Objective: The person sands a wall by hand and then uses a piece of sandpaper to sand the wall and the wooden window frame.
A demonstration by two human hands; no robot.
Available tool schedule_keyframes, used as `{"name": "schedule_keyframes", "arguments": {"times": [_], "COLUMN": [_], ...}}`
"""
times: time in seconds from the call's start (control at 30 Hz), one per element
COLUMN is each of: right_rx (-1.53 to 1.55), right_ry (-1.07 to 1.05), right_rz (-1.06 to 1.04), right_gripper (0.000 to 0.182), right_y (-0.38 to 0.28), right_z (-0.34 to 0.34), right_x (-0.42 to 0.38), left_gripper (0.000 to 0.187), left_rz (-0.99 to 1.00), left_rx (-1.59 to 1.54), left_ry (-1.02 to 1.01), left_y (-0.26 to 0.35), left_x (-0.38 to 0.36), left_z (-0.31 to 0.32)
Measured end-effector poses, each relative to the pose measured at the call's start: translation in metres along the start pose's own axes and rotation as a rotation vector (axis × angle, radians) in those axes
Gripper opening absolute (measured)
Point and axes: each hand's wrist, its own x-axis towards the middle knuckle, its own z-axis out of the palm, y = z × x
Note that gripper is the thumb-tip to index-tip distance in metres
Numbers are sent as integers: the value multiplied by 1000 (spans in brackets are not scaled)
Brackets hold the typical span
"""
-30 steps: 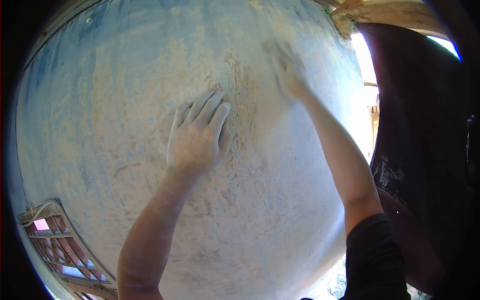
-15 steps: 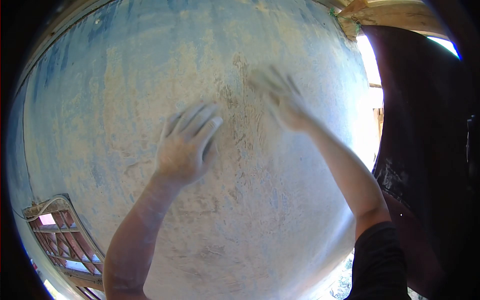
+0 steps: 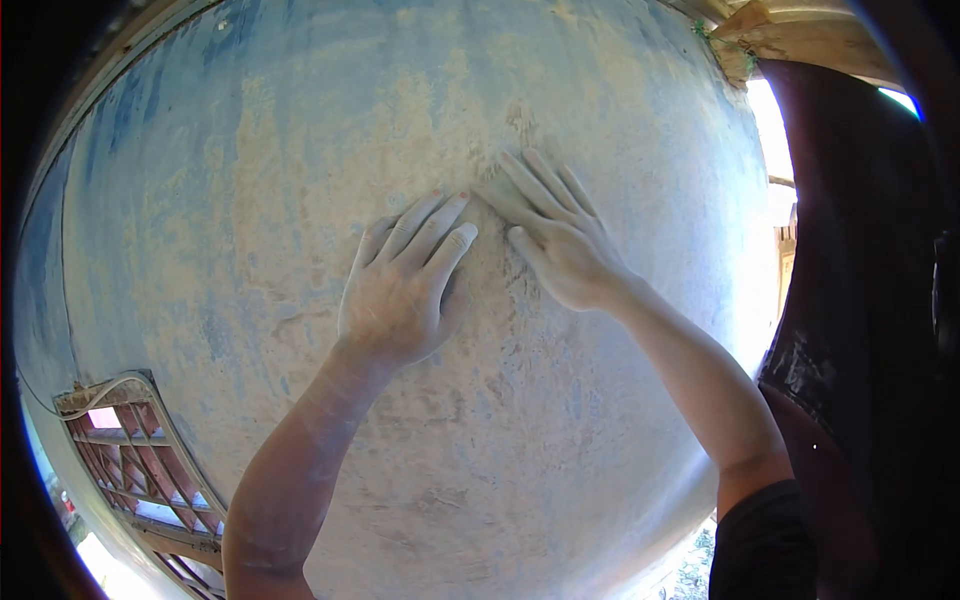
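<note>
A large wall [image 3: 400,450] with patchy blue, grey and tan coating fills most of the view. My left hand [image 3: 395,295] rests against it left of the middle, fingers stretched upward, nothing visible in it. Just to its right, my right hand [image 3: 565,240] lies flat with extended fingers, pressing a thin greyish sheet [image 3: 497,197] to the surface. It looks like sandpaper; most of it is covered by the fingers. Pale dust coats both hands. Rough brown marks show on the wall between and above them.
A barred window frame [image 3: 150,450] with a cable [image 3: 95,405] along its top stands at lower left. On the right hangs a dark curved panel [image 3: 840,250], with bright daylight behind its edge. A wooden beam [image 3: 810,45] crosses the upper right.
My right hand has come down with the sheet, closer to my left hand, and is no longer blurred. The view has shifted slightly; my left hand stays on the wall.
</note>
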Motion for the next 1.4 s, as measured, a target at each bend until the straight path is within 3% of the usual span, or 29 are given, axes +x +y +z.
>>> {"name": "schedule_keyframes", "arguments": {"times": [0.13,0.37,0.47,0.6,0.73,0.87,0.97,1.03,1.17,1.23,1.4], "right_rx": [-52,-75,-71,-73,-34,6,-1,-49,-130,-31,-1], "right_ry": [33,253,258,-15,-124,227,295,267,50,14,24], "right_rz": [88,476,317,88,118,434,530,517,153,114,178], "right_gripper": [51,56,57,56,54,53,56,58,58,55,55], "right_y": [40,169,121,26,48,128,165,147,44,8,66], "right_z": [1,-17,-4,2,-10,-19,-17,-15,0,-1,-10], "right_x": [18,92,80,5,-10,52,74,84,27,-8,13], "left_gripper": [46,47,48,49,51,51,51,50,49,48,49], "left_rz": [1,13,15,-3,-20,-24,-7,-5,0,-12,-16], "left_rx": [14,-20,-38,-38,-45,-16,-10,-27,-30,-25,-33], "left_ry": [11,-3,-25,-3,15,18,11,20,-2,18,10], "left_y": [0,-5,-2,6,12,13,12,13,13,14,15], "left_x": [-5,-8,-5,6,13,13,10,10,11,10,15], "left_z": [2,-4,-2,5,14,17,17,17,15,15,11]}}
